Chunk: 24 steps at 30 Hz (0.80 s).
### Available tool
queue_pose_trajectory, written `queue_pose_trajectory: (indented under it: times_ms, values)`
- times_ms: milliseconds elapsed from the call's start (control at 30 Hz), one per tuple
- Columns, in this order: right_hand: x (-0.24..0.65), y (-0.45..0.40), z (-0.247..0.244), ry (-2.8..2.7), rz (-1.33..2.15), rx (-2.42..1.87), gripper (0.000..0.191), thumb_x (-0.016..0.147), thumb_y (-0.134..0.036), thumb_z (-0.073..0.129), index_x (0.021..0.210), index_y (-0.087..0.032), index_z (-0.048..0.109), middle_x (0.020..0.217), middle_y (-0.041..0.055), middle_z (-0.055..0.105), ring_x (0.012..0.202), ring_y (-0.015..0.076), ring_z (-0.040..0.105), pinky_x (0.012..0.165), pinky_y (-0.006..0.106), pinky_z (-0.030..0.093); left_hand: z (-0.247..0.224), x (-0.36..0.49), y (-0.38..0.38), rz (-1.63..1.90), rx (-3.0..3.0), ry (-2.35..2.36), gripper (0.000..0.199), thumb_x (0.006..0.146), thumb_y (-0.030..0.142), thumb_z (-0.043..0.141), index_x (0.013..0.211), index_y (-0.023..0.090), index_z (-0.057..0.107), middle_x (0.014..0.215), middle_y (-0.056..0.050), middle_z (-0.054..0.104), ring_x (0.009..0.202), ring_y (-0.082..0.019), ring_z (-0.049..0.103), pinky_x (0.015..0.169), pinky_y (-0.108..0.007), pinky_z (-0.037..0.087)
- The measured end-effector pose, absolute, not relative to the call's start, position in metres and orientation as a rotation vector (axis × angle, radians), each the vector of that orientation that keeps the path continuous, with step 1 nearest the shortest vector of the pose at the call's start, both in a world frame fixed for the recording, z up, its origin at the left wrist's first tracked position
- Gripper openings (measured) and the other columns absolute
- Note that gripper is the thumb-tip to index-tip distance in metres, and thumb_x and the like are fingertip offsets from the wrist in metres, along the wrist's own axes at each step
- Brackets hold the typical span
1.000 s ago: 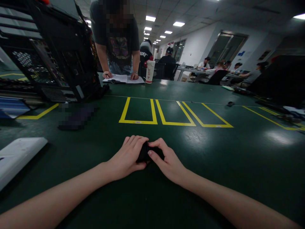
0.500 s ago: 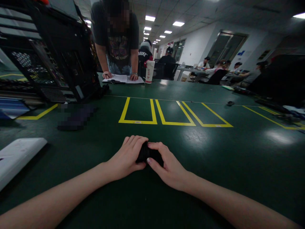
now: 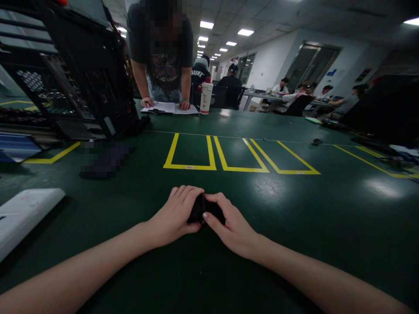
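On the green table [image 3: 200, 283], a small black cylindrical object [image 3: 196, 211] sits between my two hands; its exact kind is too dark to make out. My left hand [image 3: 178, 211] is wrapped around its left side, fingers over the top and thumb low at the front. At the object's right end, the thumb and index fingertip of my right hand [image 3: 231, 224] grip a thin, disc-like edge [image 3: 204, 204]. The palms hide much of the object.
Beyond my hands lie yellow tape outlines [image 3: 190, 167]. An open computer case [image 3: 75, 74] stands at left, with a white box-like device [image 3: 29, 213] nearer. Across the table a person [image 3: 162, 56] leans over papers [image 3: 166, 107] beside a paper cup [image 3: 205, 98].
My right thumb and index finger have shifted slightly on the black object's right end, and a thin upright edge now shows there. My left hand stays still.
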State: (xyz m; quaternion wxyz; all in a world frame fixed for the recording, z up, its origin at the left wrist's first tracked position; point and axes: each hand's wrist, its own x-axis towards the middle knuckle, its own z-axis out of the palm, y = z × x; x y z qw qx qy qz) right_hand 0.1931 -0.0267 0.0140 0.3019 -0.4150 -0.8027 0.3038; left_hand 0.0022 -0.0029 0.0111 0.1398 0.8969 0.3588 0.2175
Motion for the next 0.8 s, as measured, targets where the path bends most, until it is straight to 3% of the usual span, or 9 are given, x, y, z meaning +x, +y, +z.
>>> queue_pose_trajectory:
  times_ms: [233,500,800]
  values:
    - [0.1935,-0.022,0.0126,-2.08,0.834,-1.065,0.015,0.089,-0.024,0.047,0.103,-0.023,0.048,0.095,0.0024,0.055,0.086,0.0173,0.055,0.079,0.037,0.045,0.0146,0.0026,-0.004,0.611,2.586,1.037,0.058,0.074,0.02,0.066,0.122,0.021,0.033,0.117,-0.009,0.051,0.105,-0.027,0.049,0.087,-0.043,0.039]
    - [0.1934,-0.0265,0.0141,-2.038,0.871,-1.11,0.039,0.083,-0.022,0.056,0.118,-0.022,0.04,0.112,0.0064,0.051,0.103,0.0205,0.05,0.089,0.04,0.043,0.0151,0.0022,-0.0045,0.601,2.563,1.039,0.058,0.073,0.018,0.065,0.122,0.021,0.034,0.118,-0.008,0.051,0.105,-0.028,0.048,0.087,-0.044,0.039]
    - [0.192,-0.0225,0.0142,-1.983,1.067,-1.007,0.021,0.088,-0.024,0.05,0.108,-0.022,0.045,0.1,0.0033,0.055,0.091,0.0171,0.055,0.081,0.036,0.048,0.0155,0.0026,-0.0049,0.599,2.583,1.037,0.057,0.074,0.017,0.065,0.121,0.019,0.033,0.116,-0.009,0.05,0.104,-0.026,0.048,0.086,-0.041,0.039]
